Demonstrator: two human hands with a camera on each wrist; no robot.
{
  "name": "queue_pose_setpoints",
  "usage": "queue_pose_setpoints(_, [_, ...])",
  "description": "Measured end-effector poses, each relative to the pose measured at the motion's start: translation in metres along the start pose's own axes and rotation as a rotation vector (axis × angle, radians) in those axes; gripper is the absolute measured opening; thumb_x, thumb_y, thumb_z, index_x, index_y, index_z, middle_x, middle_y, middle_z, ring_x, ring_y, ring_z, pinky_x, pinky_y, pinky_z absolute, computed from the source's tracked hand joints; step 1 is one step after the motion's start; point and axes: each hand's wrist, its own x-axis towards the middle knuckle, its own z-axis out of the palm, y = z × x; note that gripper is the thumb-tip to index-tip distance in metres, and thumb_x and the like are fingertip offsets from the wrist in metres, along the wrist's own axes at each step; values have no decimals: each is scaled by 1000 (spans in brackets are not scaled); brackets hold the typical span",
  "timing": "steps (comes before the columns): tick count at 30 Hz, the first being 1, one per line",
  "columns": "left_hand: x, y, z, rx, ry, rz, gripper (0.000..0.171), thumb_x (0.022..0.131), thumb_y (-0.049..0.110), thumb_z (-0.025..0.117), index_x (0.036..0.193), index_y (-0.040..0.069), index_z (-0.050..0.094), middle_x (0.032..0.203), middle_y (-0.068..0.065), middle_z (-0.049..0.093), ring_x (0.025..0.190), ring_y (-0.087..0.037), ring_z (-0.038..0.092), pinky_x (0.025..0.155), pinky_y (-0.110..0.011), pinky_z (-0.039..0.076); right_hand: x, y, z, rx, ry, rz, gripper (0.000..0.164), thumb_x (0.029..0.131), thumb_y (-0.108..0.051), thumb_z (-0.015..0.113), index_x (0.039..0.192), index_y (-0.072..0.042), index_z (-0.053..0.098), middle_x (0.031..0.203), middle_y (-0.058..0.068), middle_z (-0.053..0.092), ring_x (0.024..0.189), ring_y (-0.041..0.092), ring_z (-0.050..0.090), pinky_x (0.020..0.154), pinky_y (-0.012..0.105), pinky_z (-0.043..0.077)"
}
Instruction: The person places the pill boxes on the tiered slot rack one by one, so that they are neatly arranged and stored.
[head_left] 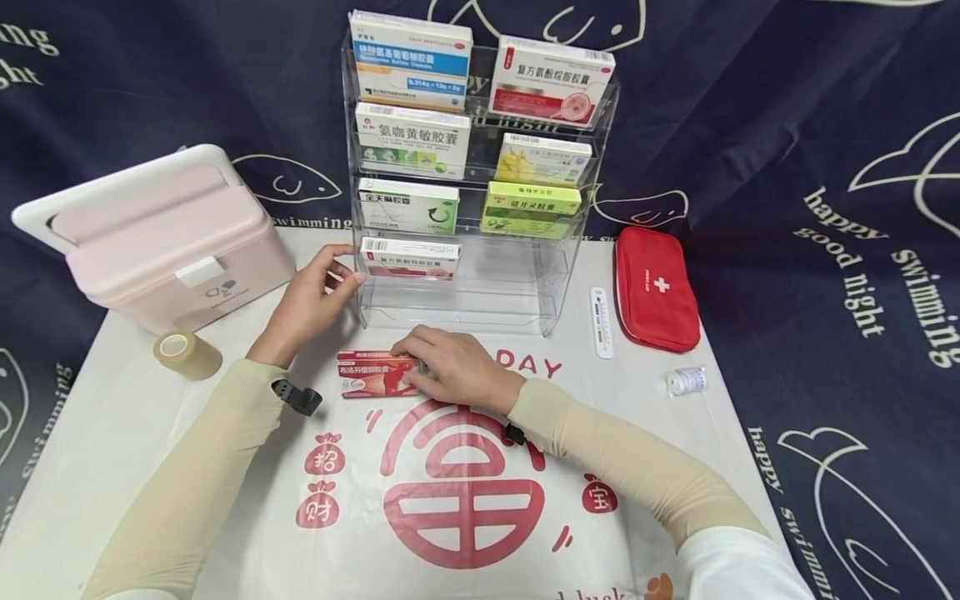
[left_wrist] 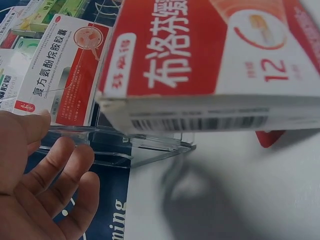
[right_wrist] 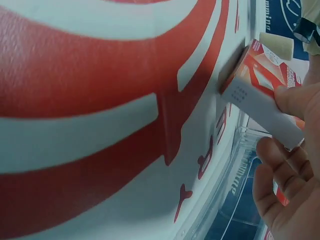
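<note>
A red and white medicine box (head_left: 375,375) stands on the white tabletop in front of the clear display rack (head_left: 495,312). My right hand (head_left: 457,371) pinches its right end, thumb on the front face and fingers round behind, as the right wrist view shows. My left hand (head_left: 311,292) is at the rack's left side, thumb and forefinger gripping its edge beside the lowest filled tier. A white and red capsule box (head_left: 410,259) sits in that tier, next to the thumb. Close to the left wrist camera, the red medicine box (left_wrist: 200,55) fills the upper right.
Several other medicine boxes (head_left: 408,142) fill the upper tiers. Left of the rack stand a pink medicine chest (head_left: 180,250) and a tan tape roll (head_left: 187,354). To the right lie a white test strip (head_left: 601,323), a red first-aid pouch (head_left: 656,287) and a small wrapped white roll (head_left: 686,381).
</note>
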Motion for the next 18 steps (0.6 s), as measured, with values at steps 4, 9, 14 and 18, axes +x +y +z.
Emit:
queue_pose_setpoints(4, [0,0,1,0,-2,-1,43,103,27,63,141,13,50,104,-15,67,89,-31,61,80,-44,46,-1,1,-1,-22,28,0,31,97,-26,68,126,-18,62,115,-5,60,82,5,55,73,28,50])
queue_pose_setpoints(9, [0,0,0,6,4,4,44,102,26,64,141,12,50,104,-16,67,89,-31,61,80,-45,45,-1,0,-2,-27,23,-7,32,96,-28,69,126,-18,61,114,-5,59,85,7,55,74,28,50])
queue_pose_setpoints(14, [0,-1,0,6,5,11,43,102,25,64,141,12,50,103,-16,68,88,-31,61,79,-45,45,-2,-2,-1,16,-17,-12,38,97,-31,69,131,-19,58,119,-6,58,90,5,57,79,27,51])
queue_pose_setpoints(18, [0,-1,0,3,2,13,43,102,26,64,141,13,50,102,-15,68,88,-31,62,79,-45,46,-4,-2,0,28,-19,-32,35,99,-27,67,132,-19,57,122,-8,57,92,3,57,81,26,51])
